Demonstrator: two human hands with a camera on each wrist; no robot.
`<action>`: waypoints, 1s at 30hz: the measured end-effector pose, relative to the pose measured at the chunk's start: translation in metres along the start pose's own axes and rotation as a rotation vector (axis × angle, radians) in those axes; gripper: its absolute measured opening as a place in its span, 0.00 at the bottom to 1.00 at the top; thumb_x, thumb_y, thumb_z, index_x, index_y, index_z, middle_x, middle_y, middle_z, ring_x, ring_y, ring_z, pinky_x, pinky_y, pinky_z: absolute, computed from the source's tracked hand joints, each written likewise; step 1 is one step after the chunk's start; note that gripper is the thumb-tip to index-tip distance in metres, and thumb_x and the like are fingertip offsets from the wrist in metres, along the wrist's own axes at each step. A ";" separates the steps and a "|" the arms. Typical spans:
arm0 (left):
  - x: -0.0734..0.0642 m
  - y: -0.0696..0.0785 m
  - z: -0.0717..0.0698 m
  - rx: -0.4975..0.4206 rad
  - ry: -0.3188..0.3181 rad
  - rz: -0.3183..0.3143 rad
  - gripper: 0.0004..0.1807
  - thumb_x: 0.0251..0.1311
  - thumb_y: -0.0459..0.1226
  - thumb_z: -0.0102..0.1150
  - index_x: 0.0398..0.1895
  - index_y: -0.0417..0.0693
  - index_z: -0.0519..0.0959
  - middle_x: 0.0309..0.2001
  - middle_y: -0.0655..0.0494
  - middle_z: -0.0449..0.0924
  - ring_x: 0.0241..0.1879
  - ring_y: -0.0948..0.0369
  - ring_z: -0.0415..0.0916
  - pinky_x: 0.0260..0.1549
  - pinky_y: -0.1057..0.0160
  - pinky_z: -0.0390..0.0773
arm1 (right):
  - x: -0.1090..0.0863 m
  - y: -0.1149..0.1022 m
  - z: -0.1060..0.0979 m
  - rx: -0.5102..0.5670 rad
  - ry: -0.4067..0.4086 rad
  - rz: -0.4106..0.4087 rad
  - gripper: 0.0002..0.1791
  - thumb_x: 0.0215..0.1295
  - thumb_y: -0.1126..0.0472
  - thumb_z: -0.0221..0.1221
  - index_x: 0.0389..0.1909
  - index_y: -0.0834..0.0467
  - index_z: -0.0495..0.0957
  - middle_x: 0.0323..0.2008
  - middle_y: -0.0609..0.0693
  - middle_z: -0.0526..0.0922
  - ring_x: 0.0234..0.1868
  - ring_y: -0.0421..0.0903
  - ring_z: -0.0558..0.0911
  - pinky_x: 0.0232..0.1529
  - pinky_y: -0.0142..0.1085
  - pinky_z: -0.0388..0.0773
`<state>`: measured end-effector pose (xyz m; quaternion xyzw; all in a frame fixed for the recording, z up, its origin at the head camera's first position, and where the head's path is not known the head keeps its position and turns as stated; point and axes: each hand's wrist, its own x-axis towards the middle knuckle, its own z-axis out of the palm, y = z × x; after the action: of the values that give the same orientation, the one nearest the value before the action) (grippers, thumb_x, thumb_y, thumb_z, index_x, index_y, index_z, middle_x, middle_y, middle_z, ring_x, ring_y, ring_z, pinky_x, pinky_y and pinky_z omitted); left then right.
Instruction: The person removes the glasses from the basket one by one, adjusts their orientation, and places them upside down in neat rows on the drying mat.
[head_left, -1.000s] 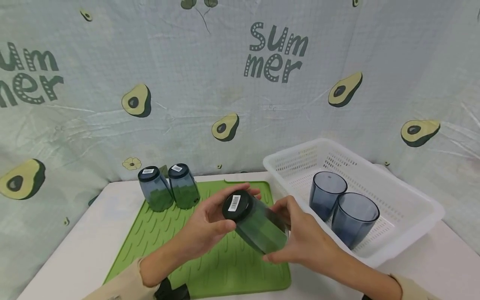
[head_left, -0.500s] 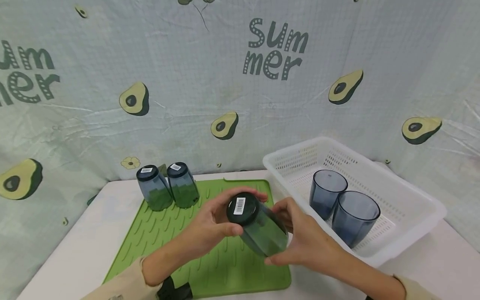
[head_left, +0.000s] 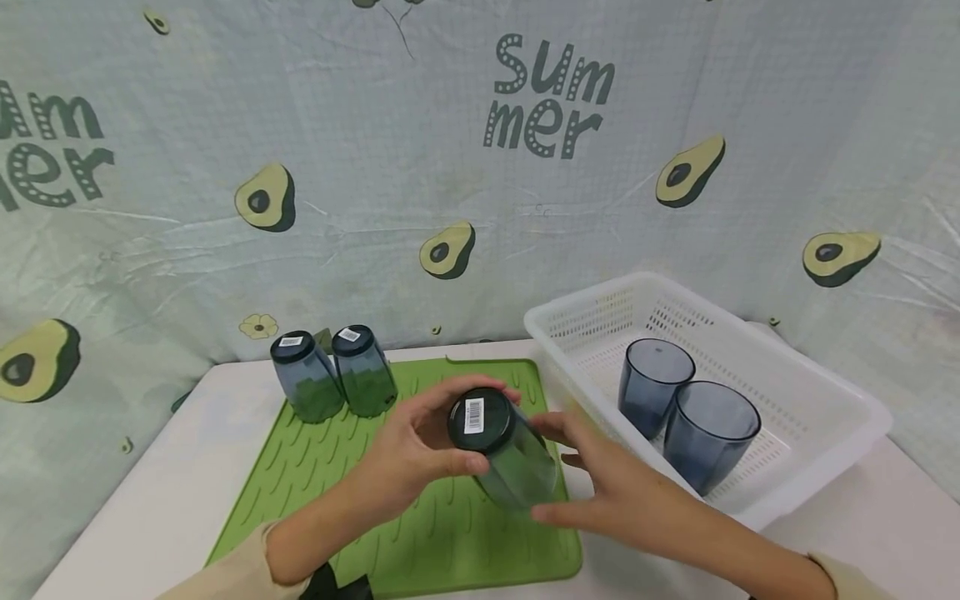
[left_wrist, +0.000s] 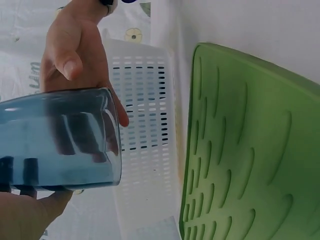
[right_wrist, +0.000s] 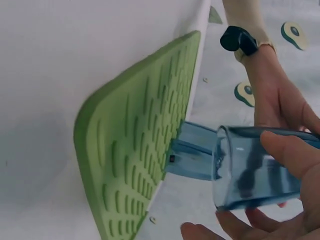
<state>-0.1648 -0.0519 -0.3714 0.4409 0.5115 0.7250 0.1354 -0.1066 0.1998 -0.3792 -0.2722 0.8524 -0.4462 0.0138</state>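
A blue-tinted drinking glass (head_left: 517, 467) is held tilted over the green mat (head_left: 420, 542), its dark base with a barcode sticker turned up toward the head camera. My left hand (head_left: 412, 450) grips it near the base, thumb along one side and fingers behind. Around the mouth end, my right hand (head_left: 607, 483) has its thumb and fingers spread apart, the fingertips close beside the glass. In the left wrist view the right hand (left_wrist: 80, 50) shows relaxed fingers behind the clear wall. At the mat's far left, two similar glasses (head_left: 303, 375) stand upside down with stickers on their bases.
A white perforated plastic basket (head_left: 817, 400) stands to the right of the mat. Two blue glasses (head_left: 712, 433) sit mouth up inside it, side by side. Behind the white table (head_left: 180, 467) hangs a curtain (head_left: 360, 167) printed with avocados and lettering.
The right hand's fingers have loosened and spread away from the glass's mouth end. Held in the left hand, the glass has turned slightly more upright. The other glasses have stayed put.
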 end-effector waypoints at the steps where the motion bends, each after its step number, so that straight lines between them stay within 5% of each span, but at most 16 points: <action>1: -0.001 0.001 0.000 0.001 0.011 -0.012 0.35 0.60 0.35 0.72 0.69 0.35 0.69 0.64 0.45 0.77 0.64 0.52 0.74 0.60 0.60 0.77 | -0.002 -0.003 -0.003 -0.040 -0.012 0.018 0.40 0.63 0.45 0.70 0.70 0.51 0.63 0.68 0.47 0.72 0.67 0.51 0.74 0.63 0.50 0.76; 5: -0.005 0.006 -0.002 0.045 0.056 -0.048 0.34 0.60 0.33 0.72 0.68 0.35 0.70 0.64 0.45 0.77 0.63 0.51 0.75 0.57 0.60 0.79 | -0.011 -0.013 -0.018 -0.190 -0.042 0.048 0.39 0.66 0.39 0.65 0.74 0.46 0.63 0.70 0.44 0.70 0.64 0.52 0.77 0.57 0.47 0.80; 11: -0.008 0.016 -0.008 0.124 0.117 -0.087 0.33 0.59 0.33 0.72 0.68 0.40 0.72 0.64 0.44 0.76 0.62 0.50 0.76 0.52 0.60 0.82 | -0.021 -0.012 -0.053 -0.501 -0.058 -0.126 0.34 0.67 0.38 0.63 0.73 0.39 0.67 0.68 0.40 0.73 0.66 0.44 0.75 0.56 0.44 0.81; 14: -0.009 0.019 -0.011 0.140 0.142 -0.118 0.33 0.59 0.32 0.72 0.68 0.42 0.73 0.65 0.44 0.76 0.62 0.51 0.76 0.50 0.61 0.83 | -0.023 -0.007 -0.073 -0.623 -0.088 -0.133 0.33 0.66 0.34 0.61 0.71 0.35 0.69 0.69 0.42 0.73 0.70 0.49 0.73 0.56 0.50 0.81; 21: -0.012 0.025 -0.017 0.182 0.165 -0.152 0.32 0.61 0.30 0.70 0.69 0.43 0.72 0.66 0.42 0.74 0.62 0.51 0.77 0.49 0.61 0.84 | -0.029 0.002 -0.111 -0.770 0.011 -0.061 0.37 0.60 0.33 0.66 0.69 0.40 0.73 0.66 0.43 0.76 0.67 0.49 0.75 0.55 0.52 0.81; 30: -0.013 0.028 -0.021 0.268 0.243 -0.190 0.32 0.60 0.35 0.72 0.68 0.49 0.75 0.65 0.46 0.75 0.59 0.51 0.78 0.48 0.60 0.84 | -0.036 0.011 -0.129 -0.814 0.055 -0.039 0.39 0.55 0.35 0.70 0.69 0.38 0.73 0.65 0.42 0.77 0.64 0.48 0.78 0.52 0.51 0.82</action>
<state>-0.1663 -0.0852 -0.3556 0.3139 0.6553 0.6823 0.0807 -0.1153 0.3190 -0.3185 -0.2595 0.9541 -0.0798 -0.1265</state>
